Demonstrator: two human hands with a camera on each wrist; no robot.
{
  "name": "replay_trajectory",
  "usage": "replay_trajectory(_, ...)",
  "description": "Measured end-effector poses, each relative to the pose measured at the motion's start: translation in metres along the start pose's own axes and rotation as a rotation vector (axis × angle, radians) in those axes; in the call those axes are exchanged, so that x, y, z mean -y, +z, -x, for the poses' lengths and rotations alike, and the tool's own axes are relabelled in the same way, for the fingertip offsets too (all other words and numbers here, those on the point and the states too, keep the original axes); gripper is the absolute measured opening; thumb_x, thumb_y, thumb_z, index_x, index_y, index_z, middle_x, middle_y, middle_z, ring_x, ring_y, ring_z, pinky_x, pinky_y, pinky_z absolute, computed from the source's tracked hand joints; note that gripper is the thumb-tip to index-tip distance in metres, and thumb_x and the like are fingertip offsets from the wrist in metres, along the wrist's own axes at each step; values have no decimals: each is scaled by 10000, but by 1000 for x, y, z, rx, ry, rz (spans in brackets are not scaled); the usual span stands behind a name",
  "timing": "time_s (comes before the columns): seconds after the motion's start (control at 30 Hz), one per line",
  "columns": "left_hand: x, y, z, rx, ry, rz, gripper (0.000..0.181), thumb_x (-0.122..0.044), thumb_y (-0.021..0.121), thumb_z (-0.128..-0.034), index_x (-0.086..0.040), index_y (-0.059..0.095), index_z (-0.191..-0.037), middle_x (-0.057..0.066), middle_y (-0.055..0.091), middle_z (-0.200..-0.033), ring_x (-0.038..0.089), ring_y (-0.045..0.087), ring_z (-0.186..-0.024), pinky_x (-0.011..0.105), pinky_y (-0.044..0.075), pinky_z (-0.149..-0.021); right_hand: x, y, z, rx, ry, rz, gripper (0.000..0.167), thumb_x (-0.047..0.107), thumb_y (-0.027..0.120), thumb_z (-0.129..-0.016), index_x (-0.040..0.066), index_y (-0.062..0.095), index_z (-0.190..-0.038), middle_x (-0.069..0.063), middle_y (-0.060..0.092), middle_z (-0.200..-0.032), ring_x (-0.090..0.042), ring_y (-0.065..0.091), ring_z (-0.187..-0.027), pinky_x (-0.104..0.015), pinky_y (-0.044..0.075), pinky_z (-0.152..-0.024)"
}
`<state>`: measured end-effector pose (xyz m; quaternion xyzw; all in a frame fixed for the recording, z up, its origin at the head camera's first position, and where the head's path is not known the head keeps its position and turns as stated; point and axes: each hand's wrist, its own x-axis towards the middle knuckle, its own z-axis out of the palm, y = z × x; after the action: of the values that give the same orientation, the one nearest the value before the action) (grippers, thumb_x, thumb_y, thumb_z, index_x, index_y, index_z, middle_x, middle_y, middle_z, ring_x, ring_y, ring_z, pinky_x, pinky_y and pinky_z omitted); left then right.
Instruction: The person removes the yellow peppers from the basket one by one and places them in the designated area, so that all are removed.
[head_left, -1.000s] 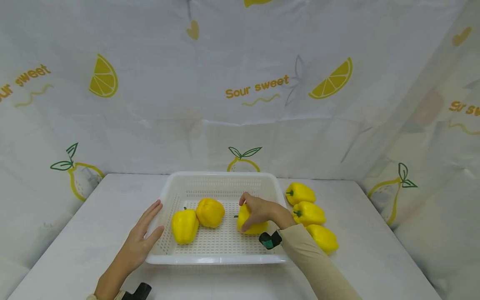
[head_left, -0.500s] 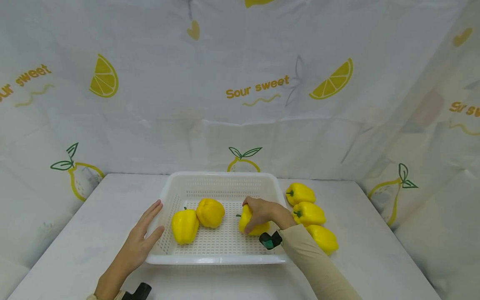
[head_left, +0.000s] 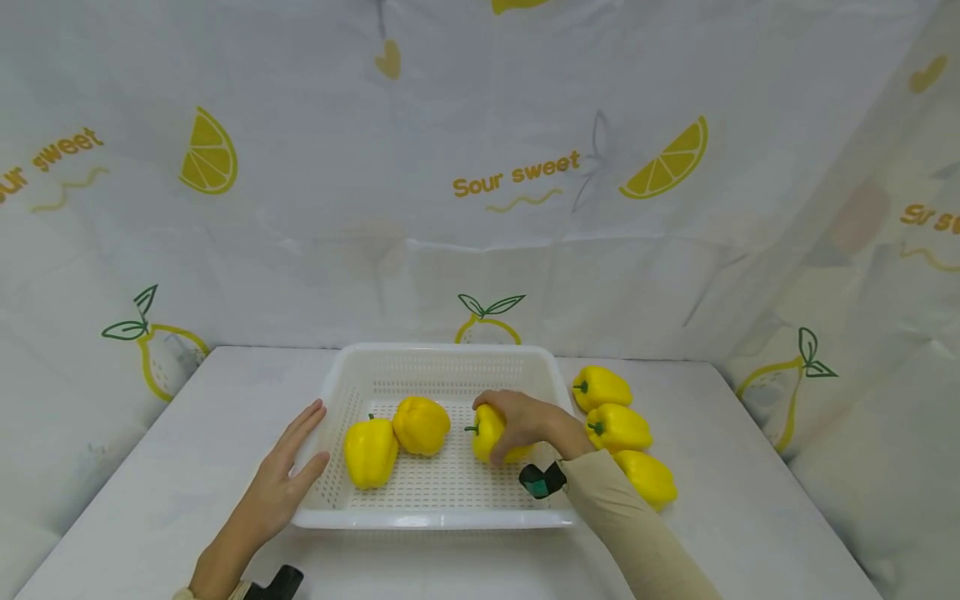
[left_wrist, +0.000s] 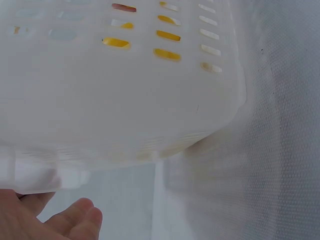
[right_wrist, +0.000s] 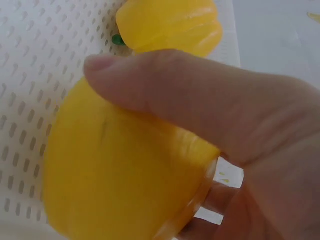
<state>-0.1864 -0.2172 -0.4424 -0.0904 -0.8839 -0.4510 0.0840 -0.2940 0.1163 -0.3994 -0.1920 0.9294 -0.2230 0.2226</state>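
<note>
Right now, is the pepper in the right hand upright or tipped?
Tipped on its side: in the head view, the gripped pepper has its stem pointing sideways, not up.

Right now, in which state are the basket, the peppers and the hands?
Basket: upright, open-topped.
Left pepper: ungripped, in basket.
Middle pepper: ungripped, in basket.
Held pepper: gripped; whether lifted, unclear.
Outer peppers: three, lying on table.
Left hand: fingers straight, beside basket.
Right hand: grips held pepper.
</note>
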Motion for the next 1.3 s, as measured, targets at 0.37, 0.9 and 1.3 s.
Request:
replay_trajectory(0.37,-1,0,0,5,-14,-1,606,-180,549,-987,-29,328,-1530,187,203,-1641,492,173,-1491,754,222,-1111,3,-6,4,-37,-162,-52,768,93,872,-723,111,492,-1390,-39,564,-1338,-212,539,-1118,-442,499,-1046)
replay_trajectory(0.9,0,0,0,2,0,10,600,-182,550,-991,-25,333,-1527,189,207,-1640,503,179,-1484,758,218,-1108,6,-21,16,-117,-272,-54,768,141,854,-751,98,464,-1411,-55,556,-1355,-235,539,-1145,-454,512,-1028)
replay_trajectory(1.3,0,0,0,7,-14,10,610,-191,557,-986,-32,331,-1530,169,196,-1648,492,168,-1493,756,220,-1109,-1,-33,27,-169,-275,-60,789,158,849,-758,133,443,-1435,-46,530,-1389,-221,523,-1161,-423,508,-1027)
